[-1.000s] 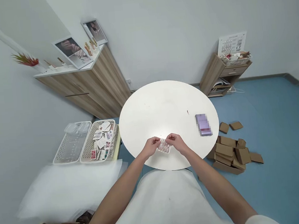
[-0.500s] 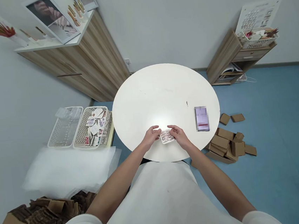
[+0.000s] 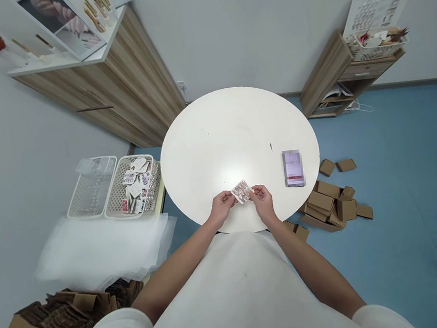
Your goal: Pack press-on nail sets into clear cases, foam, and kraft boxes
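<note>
A small white card or tray with pinkish-brown pieces (image 3: 242, 191) is held between both hands, tilted, near the front edge of the round white table (image 3: 237, 121). My left hand (image 3: 223, 206) pinches its left corner. Fingers of my right hand (image 3: 262, 201) close on its right side. Further right on the tabletop lies a purple packet (image 3: 293, 168), its surface pixelated. A small dark mark shows on the table to the left of that packet.
Left of the table stand a white basket of printed cards (image 3: 131, 188) and another holding clear plastic (image 3: 93, 189). Translucent sheets (image 3: 106, 247) and stacked cardboard (image 3: 71, 317) lie nearer. Brown boxes (image 3: 328, 205) rest on the floor at right. Cabinets (image 3: 132, 74) stand behind.
The small card has turned to a diagonal angle and risen slightly in view. My left fingers have closed on its corner. The whole view has shifted a little.
</note>
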